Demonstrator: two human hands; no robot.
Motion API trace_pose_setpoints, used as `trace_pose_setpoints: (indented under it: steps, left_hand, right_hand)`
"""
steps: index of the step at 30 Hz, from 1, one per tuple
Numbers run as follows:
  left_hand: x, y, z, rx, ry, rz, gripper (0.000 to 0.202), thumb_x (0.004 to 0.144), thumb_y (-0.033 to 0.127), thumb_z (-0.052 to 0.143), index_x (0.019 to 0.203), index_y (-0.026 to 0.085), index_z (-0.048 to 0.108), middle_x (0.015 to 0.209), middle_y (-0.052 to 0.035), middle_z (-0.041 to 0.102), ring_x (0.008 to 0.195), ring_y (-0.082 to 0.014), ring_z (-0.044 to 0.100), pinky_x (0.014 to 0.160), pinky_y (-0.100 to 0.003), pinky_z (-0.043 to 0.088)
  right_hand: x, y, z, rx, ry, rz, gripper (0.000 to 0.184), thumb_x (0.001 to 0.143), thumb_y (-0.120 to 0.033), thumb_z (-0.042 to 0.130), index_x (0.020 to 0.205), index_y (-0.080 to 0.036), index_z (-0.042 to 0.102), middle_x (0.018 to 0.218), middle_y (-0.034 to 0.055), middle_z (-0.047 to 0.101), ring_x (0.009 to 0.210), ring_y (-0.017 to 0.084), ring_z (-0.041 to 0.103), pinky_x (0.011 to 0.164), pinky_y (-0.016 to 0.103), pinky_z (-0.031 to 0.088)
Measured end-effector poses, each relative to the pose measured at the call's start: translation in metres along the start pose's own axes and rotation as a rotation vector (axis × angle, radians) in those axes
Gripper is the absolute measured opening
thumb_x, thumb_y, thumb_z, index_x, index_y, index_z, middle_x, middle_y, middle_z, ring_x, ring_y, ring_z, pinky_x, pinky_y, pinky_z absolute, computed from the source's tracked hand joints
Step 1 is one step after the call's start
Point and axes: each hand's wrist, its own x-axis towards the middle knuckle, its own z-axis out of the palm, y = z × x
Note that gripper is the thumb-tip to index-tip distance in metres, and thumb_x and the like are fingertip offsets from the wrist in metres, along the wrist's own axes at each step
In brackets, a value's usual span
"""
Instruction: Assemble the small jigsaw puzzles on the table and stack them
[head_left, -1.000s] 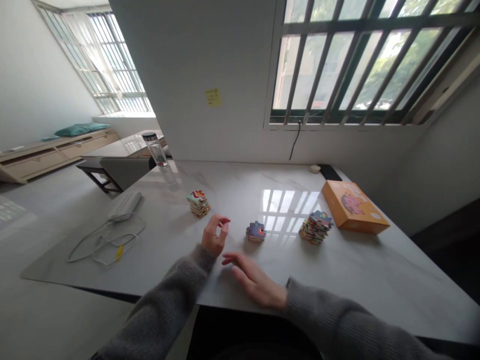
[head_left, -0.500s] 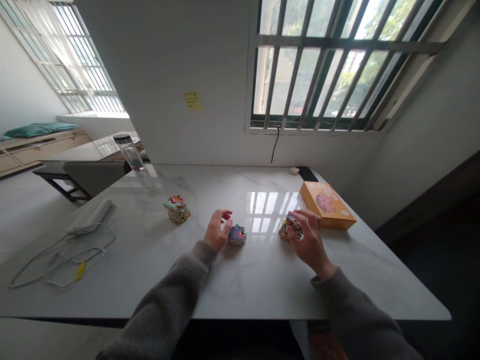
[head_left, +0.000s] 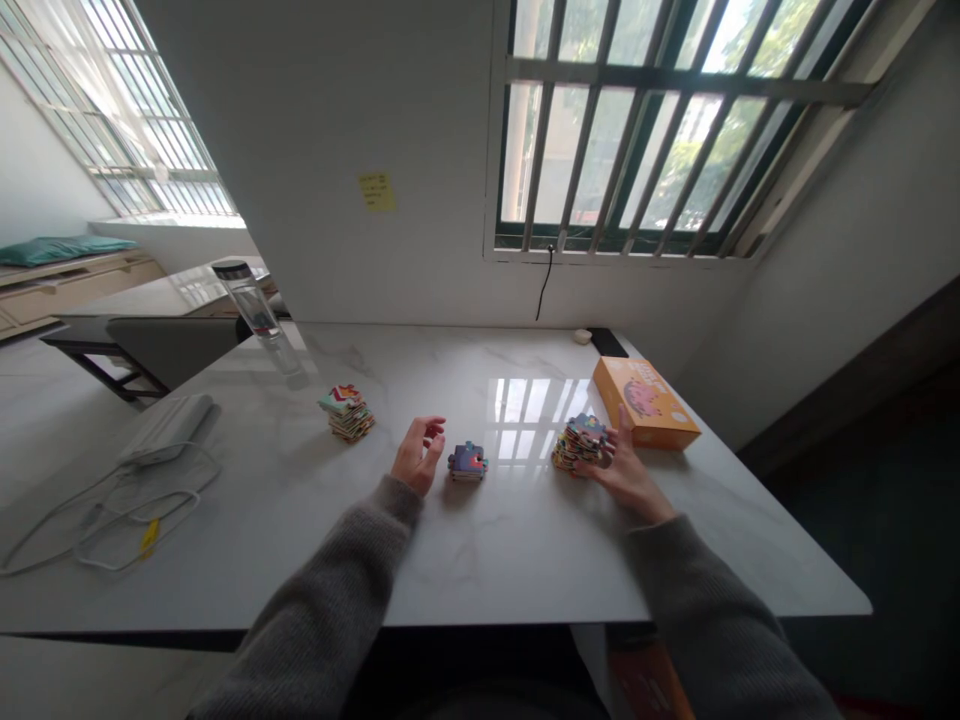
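Note:
On the white tabletop, a small stack of jigsaw puzzle pieces [head_left: 468, 463] with a purple top piece lies in the middle. My left hand [head_left: 418, 455] is just left of it, fingers loosely curled, thumb apart, nothing in it. To the right is a taller, uneven stack of puzzle pieces [head_left: 577, 442], topped by a blue-purple one. My right hand [head_left: 628, 478] grips this stack at its near right side, thumb along the front and fingertips at the right edge; the index finger is raised. A third stack of puzzle pieces [head_left: 348, 413] stands at the left.
An orange box [head_left: 646, 402] lies beyond my right hand, with a black flat object [head_left: 608, 342] and small white item [head_left: 583, 337] behind it. A clear bottle [head_left: 253, 302] stands at the back left. A white device [head_left: 166, 430] with a looped cable [head_left: 112, 566] occupies the table's left.
My right hand has shifted from over the right stack to its near right side, uncovering the top piece. My left hand has drawn slightly away from the middle stack. The view has shifted a little.

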Motion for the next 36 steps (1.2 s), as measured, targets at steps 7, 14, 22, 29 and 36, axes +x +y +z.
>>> trace_pose_setpoints:
  steps: [7, 14, 22, 29, 36]
  left_hand:
    - [0.001, -0.002, 0.001, -0.027, 0.010, -0.011, 0.030, 0.095, 0.036, 0.047, 0.116, 0.018, 0.058, 0.100, -0.0073, 0.061, 0.085, -0.0184, 0.064, 0.074, -0.033, 0.051]
    - [0.001, -0.003, 0.003, -0.021, 0.003, -0.018, 0.031, 0.095, 0.036, 0.047, 0.118, 0.018, 0.057, 0.100, -0.0072, 0.061, 0.083, -0.0176, 0.063, 0.072, -0.032, 0.051]
    - [0.001, -0.003, 0.001, -0.035, 0.016, -0.011, 0.030, 0.094, 0.035, 0.049, 0.117, 0.018, 0.057, 0.100, -0.0071, 0.061, 0.082, -0.0178, 0.064, 0.071, -0.032, 0.052]
    - [0.001, -0.001, 0.001, -0.026, 0.015, 0.009, 0.028, 0.094, 0.034, 0.050, 0.115, 0.018, 0.058, 0.099, -0.0074, 0.062, 0.083, -0.0184, 0.064, 0.071, -0.032, 0.053]
    - [0.001, 0.001, 0.000, -0.029, 0.021, -0.005, 0.028, 0.094, 0.035, 0.049, 0.115, 0.017, 0.058, 0.100, -0.0076, 0.061, 0.082, -0.0184, 0.064, 0.072, -0.033, 0.053]
  right_hand:
    - [0.001, 0.015, -0.002, -0.064, -0.087, 0.006, 0.113, 0.078, -0.048, 0.076, 0.158, -0.032, -0.001, 0.126, 0.0129, 0.059, 0.111, 0.029, 0.064, 0.098, 0.057, 0.049]
    - [0.017, -0.037, -0.019, -0.588, -0.055, -0.265, 0.104, 0.076, -0.043, 0.078, 0.158, -0.026, 0.017, 0.150, 0.0168, 0.035, 0.141, 0.037, 0.033, 0.114, 0.058, 0.035]
    - [0.061, -0.079, -0.010, -0.874, -0.591, -0.226, 0.063, 0.072, -0.040, 0.080, 0.129, -0.021, 0.061, 0.125, 0.0134, 0.057, 0.118, 0.032, 0.054, 0.101, 0.044, 0.048]
    - [0.064, -0.087, -0.009, -0.778, -0.672, -0.220, 0.034, 0.079, -0.029, 0.073, 0.111, -0.020, 0.066, 0.107, 0.0081, 0.059, 0.102, 0.024, 0.058, 0.091, 0.034, 0.049]
    - [0.075, -0.093, -0.024, -0.707, -0.577, -0.220, 0.030, 0.084, -0.033, 0.069, 0.111, -0.021, 0.064, 0.108, 0.0067, 0.057, 0.096, 0.021, 0.060, 0.087, 0.032, 0.051]
